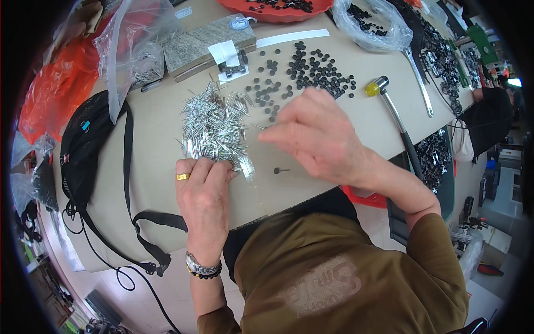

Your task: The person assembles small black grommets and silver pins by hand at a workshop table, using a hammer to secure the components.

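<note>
A heap of thin silvery metal pins (pixel 214 125) lies on the table in front of me. My left hand (pixel 203 186), with a ring and a wristwatch, is closed at the heap's near edge; its fingertips are hidden against the pins. Raised right of the heap, my right hand (pixel 320 136) is closed in a pinch, and a thin metal pin (pixel 257 127) sticks out at its fingertips. Small round black caps (pixel 317 69) are scattered beyond it. Between my hands lies one black cap with a pin in it (pixel 281 170).
A hammer (pixel 395 111) with a yellow face and a wrench (pixel 418 83) lie at right. A stone-like block (pixel 211 47), a red basin (pixel 278 10) and a plastic bag of black parts (pixel 372 25) stand at the back. A black strapped bag (pixel 92 150) lies left.
</note>
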### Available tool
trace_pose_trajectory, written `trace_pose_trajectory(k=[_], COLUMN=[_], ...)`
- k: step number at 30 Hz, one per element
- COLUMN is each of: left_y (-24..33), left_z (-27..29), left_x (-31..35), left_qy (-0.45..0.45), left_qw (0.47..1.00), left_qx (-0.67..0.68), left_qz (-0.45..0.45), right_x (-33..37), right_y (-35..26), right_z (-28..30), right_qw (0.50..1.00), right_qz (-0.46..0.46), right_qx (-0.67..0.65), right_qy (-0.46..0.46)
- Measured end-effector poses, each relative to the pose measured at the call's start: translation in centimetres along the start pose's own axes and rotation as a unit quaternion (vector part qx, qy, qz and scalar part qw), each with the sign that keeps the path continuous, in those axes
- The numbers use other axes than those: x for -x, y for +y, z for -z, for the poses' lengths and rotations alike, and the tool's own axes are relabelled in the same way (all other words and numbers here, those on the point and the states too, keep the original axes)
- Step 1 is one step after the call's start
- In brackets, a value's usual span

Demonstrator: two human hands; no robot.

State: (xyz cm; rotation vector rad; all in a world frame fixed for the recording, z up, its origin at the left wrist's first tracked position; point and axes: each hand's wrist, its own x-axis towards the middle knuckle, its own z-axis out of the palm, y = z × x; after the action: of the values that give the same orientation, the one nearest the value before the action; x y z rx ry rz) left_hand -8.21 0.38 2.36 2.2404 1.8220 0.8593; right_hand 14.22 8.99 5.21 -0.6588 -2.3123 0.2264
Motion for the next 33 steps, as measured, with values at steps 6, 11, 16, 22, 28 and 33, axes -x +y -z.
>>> trace_pose_trajectory(k=[6,11,16,22,28,33], left_y=[-0.5,-0.6,0.6,2.5,4.2,5.5], left_z=[-0.4,-0.9,-2.0,-1.6,-2.1,-3.3], left_x=[-0.6,-0.8,-0.7,-1.2,0.0,0.5], left_qy=[-0.028,0.035,0.073,0.008,0.052,0.108], left_qw=[0.997,0.998,0.921,0.724,0.709,0.710], left_qx=[-0.057,-0.014,0.338,0.641,0.646,0.642], left_qz=[-0.052,-0.045,0.180,0.254,0.277,0.268], right_x=[1.7,1.5,0.2,-1.1,0.0,0.9], right_y=[-1.2,-1.7,-2.4,-2.4,-2.6,-3.7], right_z=[-1.2,-2.0,-3.5,-3.1,-3.1,-3.2], right_qw=[0.998,0.979,0.933,0.864,0.904,0.882], right_qz=[-0.034,-0.121,-0.204,-0.290,-0.240,-0.287], right_qx=[-0.049,-0.155,-0.293,-0.411,-0.352,-0.371], right_qy=[0.012,0.043,0.042,0.011,0.038,0.048])
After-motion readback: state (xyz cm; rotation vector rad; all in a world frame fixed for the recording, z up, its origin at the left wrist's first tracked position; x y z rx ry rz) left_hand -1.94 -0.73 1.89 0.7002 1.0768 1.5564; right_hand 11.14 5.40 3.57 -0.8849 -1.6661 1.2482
